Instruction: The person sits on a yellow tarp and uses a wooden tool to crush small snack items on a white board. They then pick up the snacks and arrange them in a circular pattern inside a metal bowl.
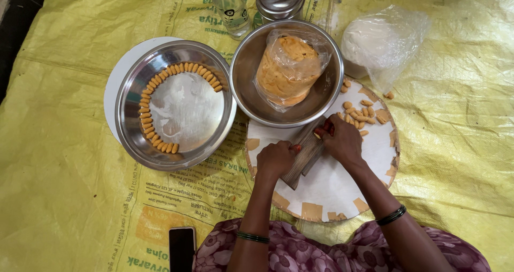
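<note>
The left hand (274, 159) was clenched over the near end of a small ridged wooden board (303, 153), its grip grasping that end. The right hand (342, 141) pressed down on the far end, fingers curled; whether a piece of dough lay under them could not be told. The board's long axis ran diagonally, from the left grip at the lower end up and away to the right grip, so both hands were on it, neither nearer. It lay on a round white board (332, 189) with worn brown patches at its rim.

Just beyond the right grip sat a scatter of small orange dough pieces (361, 113). Farther off, ahead of both grips, a steel bowl (251, 87) held a bag of orange dough (286, 68). Well out to the left of the left grip, a steel plate (184, 111) carried shaped pieces ranged along its edge. Both forearms came in from below, wrists bent down, a dark bangle on each
</note>
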